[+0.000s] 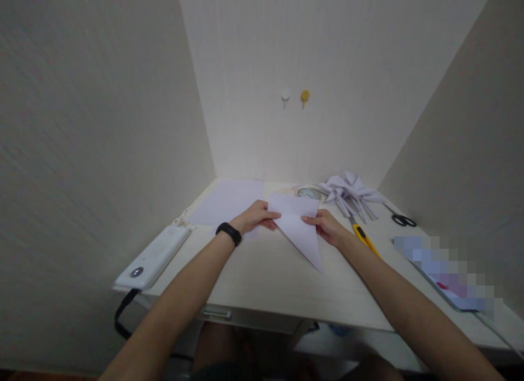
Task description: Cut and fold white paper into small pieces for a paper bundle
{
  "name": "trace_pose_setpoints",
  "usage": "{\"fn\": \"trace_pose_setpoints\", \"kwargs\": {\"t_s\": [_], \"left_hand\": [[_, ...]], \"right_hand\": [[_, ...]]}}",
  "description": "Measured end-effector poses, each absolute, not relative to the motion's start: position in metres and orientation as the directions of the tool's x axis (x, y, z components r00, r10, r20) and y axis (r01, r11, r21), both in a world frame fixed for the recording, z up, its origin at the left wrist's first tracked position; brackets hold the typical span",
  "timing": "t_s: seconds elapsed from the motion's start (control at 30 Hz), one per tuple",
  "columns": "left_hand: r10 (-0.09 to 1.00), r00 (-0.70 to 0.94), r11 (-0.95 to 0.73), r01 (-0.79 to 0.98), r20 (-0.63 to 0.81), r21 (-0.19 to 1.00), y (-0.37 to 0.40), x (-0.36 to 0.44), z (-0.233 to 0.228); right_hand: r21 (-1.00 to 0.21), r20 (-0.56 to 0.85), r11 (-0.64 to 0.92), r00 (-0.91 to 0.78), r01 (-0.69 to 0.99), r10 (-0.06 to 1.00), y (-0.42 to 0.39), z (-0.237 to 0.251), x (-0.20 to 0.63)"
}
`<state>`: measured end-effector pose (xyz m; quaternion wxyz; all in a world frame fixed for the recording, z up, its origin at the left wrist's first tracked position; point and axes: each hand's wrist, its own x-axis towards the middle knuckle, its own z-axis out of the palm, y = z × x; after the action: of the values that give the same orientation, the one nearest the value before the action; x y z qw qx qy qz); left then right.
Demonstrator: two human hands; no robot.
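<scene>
A folded white sheet of paper [295, 220] is held up over the middle of the desk, its lower end tapering to a point toward me. My left hand [258, 214], with a black band on the wrist, pinches its left edge, thumb on top and fingers partly beneath. On the opposite edge my right hand [326, 225] grips it the same way, thumb lying on the paper. Flat on the desk behind my left hand lies more white paper [229, 198]. Beyond my right hand sits a bunch of folded paper spikes [350, 192].
A yellow utility knife [365, 239] lies by my right forearm, with black-handled scissors [404, 220] farther right. A round dial [309, 193] rests behind the paper. At left is a white box-shaped device [158, 255] with a black cable; a blurred flat item [444, 274] lies right. Walls enclose the desk.
</scene>
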<state>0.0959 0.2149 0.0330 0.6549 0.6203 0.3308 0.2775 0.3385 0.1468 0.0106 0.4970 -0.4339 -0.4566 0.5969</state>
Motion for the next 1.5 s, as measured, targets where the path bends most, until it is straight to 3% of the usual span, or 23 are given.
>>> {"fn": "trace_pose_setpoints", "kwargs": {"t_s": [0.23,0.37,0.5,0.57,0.7,0.83,1.03,1.23,1.37,1.5], "left_hand": [[0.753,0.65,0.126,0.001,-0.097,0.992,0.219,0.091,0.034],[0.799,0.592,0.172,-0.058,-0.104,0.983,0.216,0.095,0.039],[0.866,0.498,0.183,-0.233,-0.044,0.955,0.21,0.103,0.041],[0.867,0.495,0.203,-0.229,-0.066,0.952,0.209,0.108,0.04],[0.878,0.467,0.209,-0.17,-0.108,0.963,0.208,0.116,0.034],[0.913,0.401,0.176,-0.239,-0.068,0.955,0.205,0.119,0.036],[0.862,0.496,0.285,-0.308,-0.103,0.908,0.196,0.117,0.046],[0.96,0.255,-0.056,-0.233,0.117,0.971,0.192,0.127,0.037],[0.962,0.173,-0.159,-0.266,0.21,0.951,0.194,0.125,0.043],[0.923,0.116,-0.344,-0.175,0.366,0.923,0.191,0.118,0.063]], "right_hand": [[-0.969,-0.057,-0.083,-0.118,-0.231,0.991,0.146,0.014,0.338],[-0.968,-0.086,-0.095,-0.052,-0.233,0.995,0.147,0.016,0.336],[-0.956,-0.005,0.016,0.069,-0.293,0.998,0.148,0.015,0.326],[-0.954,0.044,0.084,0.141,-0.287,0.989,0.148,0.012,0.32],[-0.974,0.178,0.204,0.225,-0.097,0.958,0.147,0.005,0.313],[-0.931,0.363,0.346,0.229,0.113,0.903,0.143,0.001,0.311],[-0.885,0.458,0.398,0.3,0.241,0.837,0.135,0.003,0.308],[-0.845,0.49,0.425,0.151,0.325,0.859,0.127,0.01,0.301],[-0.845,0.494,0.487,-0.028,0.223,0.869,0.127,0.016,0.303],[-0.827,0.542,0.532,0.004,0.183,0.841,0.127,0.027,0.308]]}}
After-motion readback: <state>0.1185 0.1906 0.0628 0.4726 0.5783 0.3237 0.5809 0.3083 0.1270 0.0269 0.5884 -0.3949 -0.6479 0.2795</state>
